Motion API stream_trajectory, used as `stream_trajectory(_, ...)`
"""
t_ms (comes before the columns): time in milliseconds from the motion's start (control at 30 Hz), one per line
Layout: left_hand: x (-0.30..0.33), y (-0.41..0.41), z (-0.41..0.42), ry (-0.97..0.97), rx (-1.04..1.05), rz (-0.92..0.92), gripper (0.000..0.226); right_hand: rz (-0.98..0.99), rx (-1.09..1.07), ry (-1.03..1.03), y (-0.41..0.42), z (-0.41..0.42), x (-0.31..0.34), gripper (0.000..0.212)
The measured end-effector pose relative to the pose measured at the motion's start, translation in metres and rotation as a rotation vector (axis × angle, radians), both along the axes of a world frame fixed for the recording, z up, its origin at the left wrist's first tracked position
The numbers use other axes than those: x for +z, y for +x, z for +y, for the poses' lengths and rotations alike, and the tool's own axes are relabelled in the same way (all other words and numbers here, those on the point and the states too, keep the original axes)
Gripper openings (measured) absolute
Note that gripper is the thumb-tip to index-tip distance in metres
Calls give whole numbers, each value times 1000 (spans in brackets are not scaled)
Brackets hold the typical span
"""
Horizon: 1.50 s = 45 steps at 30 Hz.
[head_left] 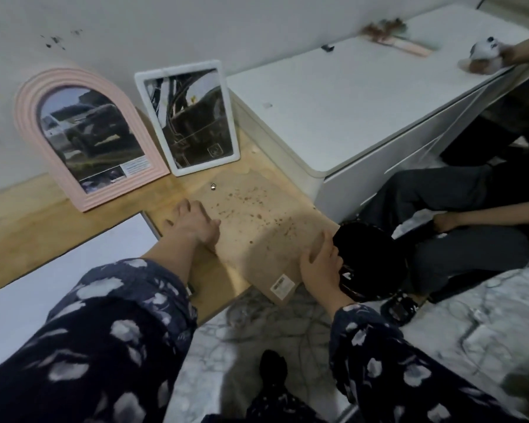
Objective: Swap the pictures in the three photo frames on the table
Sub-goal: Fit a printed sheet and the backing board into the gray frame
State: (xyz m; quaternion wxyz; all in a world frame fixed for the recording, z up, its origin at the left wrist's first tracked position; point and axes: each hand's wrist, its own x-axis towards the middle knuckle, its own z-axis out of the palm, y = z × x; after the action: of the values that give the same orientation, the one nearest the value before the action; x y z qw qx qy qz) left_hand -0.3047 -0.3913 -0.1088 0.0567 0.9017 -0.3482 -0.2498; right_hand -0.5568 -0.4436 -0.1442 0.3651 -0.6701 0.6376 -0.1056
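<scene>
A pink arched photo frame point(86, 138) leans against the wall at the back left of the wooden table point(28, 227), holding a picture of a car. Beside it on the right leans a white rectangular frame point(187, 117) with a dark picture. A brown board-like frame back point(257, 227) with a barcode sticker lies flat near the table's front right corner. My left hand point(194, 224) rests with spread fingers on the board's left edge. My right hand point(319, 261) holds the board's right edge, fingers curled over it, next to a black round object point(370, 261).
A small metal clip point(213, 186) lies on the table behind the board. A white sheet point(58, 270) lies at the front left. A white cabinet point(348, 117) stands to the right. Another person sits at far right, a hand on a plush toy point(483, 53).
</scene>
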Motion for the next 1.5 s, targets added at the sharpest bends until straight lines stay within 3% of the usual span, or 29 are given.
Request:
stream_trajectory(167, -9, 9, -11, -6, 71, -57, 67, -96, -28, 102, -1, 2, -2, 67)
stream_trajectory(267, -6, 16, -12, 24, 187, -24, 85, -94, 19, 166, -4, 2, -3, 70)
stream_trajectory(367, -4, 20, -7, 6, 175, -63, 93, -123, -6, 188, -5, 0, 1, 68)
stream_trajectory(500, 15, 15, -2, -169, 166, 27, 92, -161, -84, 138, -9, 1, 14, 62)
stream_trajectory(667, 29, 17, 26, -339, 279, 145, 77, -319, -306, 55, 5, -3, 41, 37)
stream_trajectory(733, 33, 26, 55, -433, 393, 247, 75, -316, -266, 31, 23, -2, 55, 36)
stream_trajectory(833, 29, 44, 97, -542, 530, 298, 94, -359, -217, 74, 51, 5, 74, 36)
stream_trajectory(967, 46, 48, 159, -605, 693, 201, 85, -428, -45, 146, 90, 30, 85, 42)
stream_trajectory(1100, 53, 49, 217, -607, 831, 109, 85, -402, 299, 165, 123, 60, 101, 60)
stream_trajectory(1267, 45, 47, 288, -643, 840, 81, 66, -166, 655, 78, 157, 87, 101, 104)
stream_trajectory(1367, 38, 39, 328, -612, 861, 55, 56, -164, 731, 17, 165, 99, 85, 106)
stream_trajectory(1500, 29, 26, 354, -554, 813, 57, 62, -187, 786, -46, 166, 106, 64, 102)
